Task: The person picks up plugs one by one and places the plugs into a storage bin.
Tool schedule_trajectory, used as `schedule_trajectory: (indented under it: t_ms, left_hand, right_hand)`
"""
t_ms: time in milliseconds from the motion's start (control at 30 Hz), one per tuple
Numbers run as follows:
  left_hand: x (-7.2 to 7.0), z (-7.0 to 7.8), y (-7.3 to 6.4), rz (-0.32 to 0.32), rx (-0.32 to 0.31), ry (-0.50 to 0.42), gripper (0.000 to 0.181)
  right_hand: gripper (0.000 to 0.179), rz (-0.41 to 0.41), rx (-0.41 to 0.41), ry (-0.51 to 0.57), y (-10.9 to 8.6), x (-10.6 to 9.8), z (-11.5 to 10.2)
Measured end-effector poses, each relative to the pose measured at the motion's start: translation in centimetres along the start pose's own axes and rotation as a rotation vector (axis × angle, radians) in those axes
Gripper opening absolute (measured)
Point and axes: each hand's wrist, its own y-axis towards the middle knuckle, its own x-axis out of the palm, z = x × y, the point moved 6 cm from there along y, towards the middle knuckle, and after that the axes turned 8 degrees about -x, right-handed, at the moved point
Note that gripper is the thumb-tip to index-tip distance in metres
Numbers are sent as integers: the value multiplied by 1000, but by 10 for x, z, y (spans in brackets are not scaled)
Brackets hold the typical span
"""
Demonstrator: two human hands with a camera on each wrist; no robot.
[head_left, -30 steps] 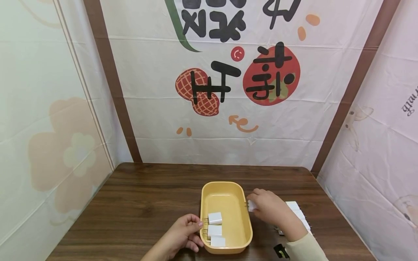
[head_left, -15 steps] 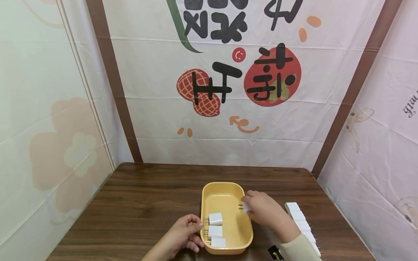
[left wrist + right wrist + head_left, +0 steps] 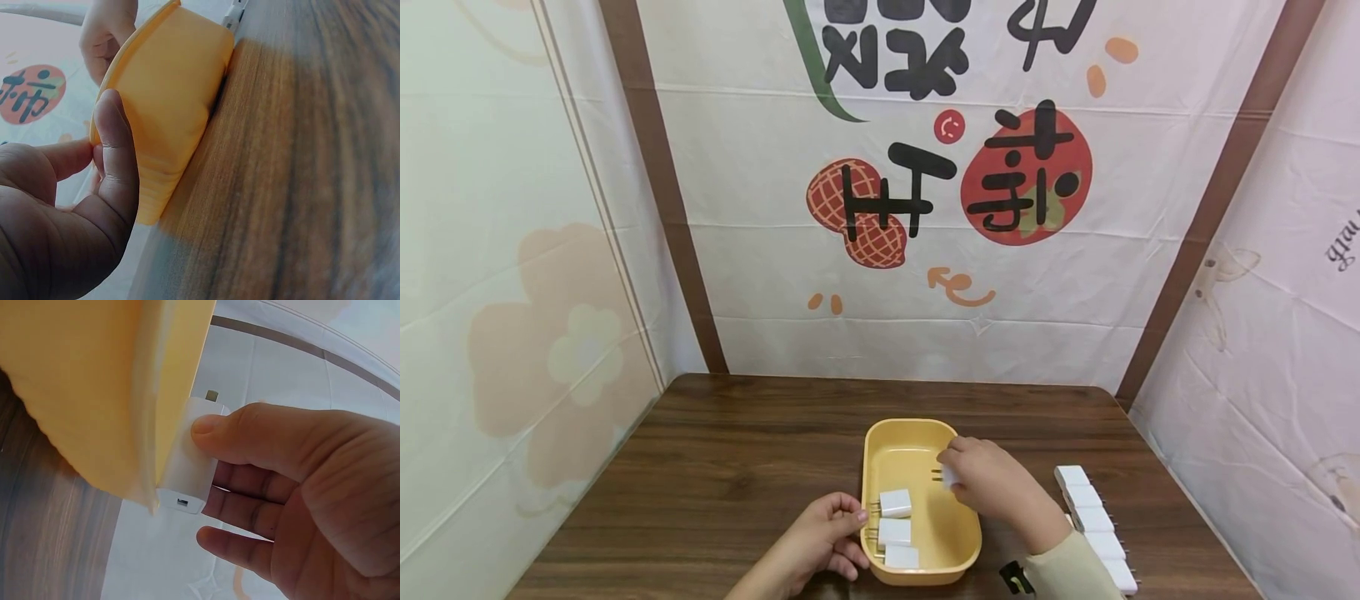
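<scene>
A yellow plastic tray [image 3: 931,525] stands on the table, with three white USB charger plugs [image 3: 895,502] lying along its left side, prongs to the left. My left hand [image 3: 829,533] pinches the tray's left rim between thumb and finger, as the left wrist view shows up close. Over the tray's right side, my right hand [image 3: 988,483] holds another white charger plug [image 3: 190,462] between thumb and fingers. Its prongs point left in the head view, and its USB port [image 3: 182,502] shows in the right wrist view.
On the dark wood table [image 3: 737,442], a row of several white charger plugs [image 3: 1093,518] lies to the right, prongs to the right. A small black item [image 3: 1017,577] sits by my right sleeve [image 3: 1071,571]. Printed white cloth [image 3: 925,350] hangs behind the table.
My right hand has carried the charger plug leftward, from outside the tray's right rim to over its inside. The row at right has come into fuller view. My left hand stays at the rim.
</scene>
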Motion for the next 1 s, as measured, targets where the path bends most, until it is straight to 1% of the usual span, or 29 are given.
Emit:
schedule_trajectory:
  t_ms: [167, 433, 567, 667, 833, 1000]
  left_hand:
    - [0, 0, 0, -4, 3, -1, 23]
    - [0, 0, 0, -4, 3, -1, 24]
    - [-1, 0, 1, -2, 3, 2, 23]
    - [-1, 0, 1, -1, 1, 1, 23]
    - [-1, 0, 1, 6, -5, 1, 24]
    - [-1, 1, 0, 10, -9, 4, 24]
  right_hand:
    - [30, 3, -14, -4, 5, 0, -5]
    - [28, -4, -17, -13, 10, 8, -4]
    - [30, -9, -12, 0, 12, 11, -4]
    - [31, -12, -16, 9, 15, 13, -6]
    - [29, -11, -29, -4, 18, 14, -9]
    - [29, -29, -20, 2, 22, 14, -11]
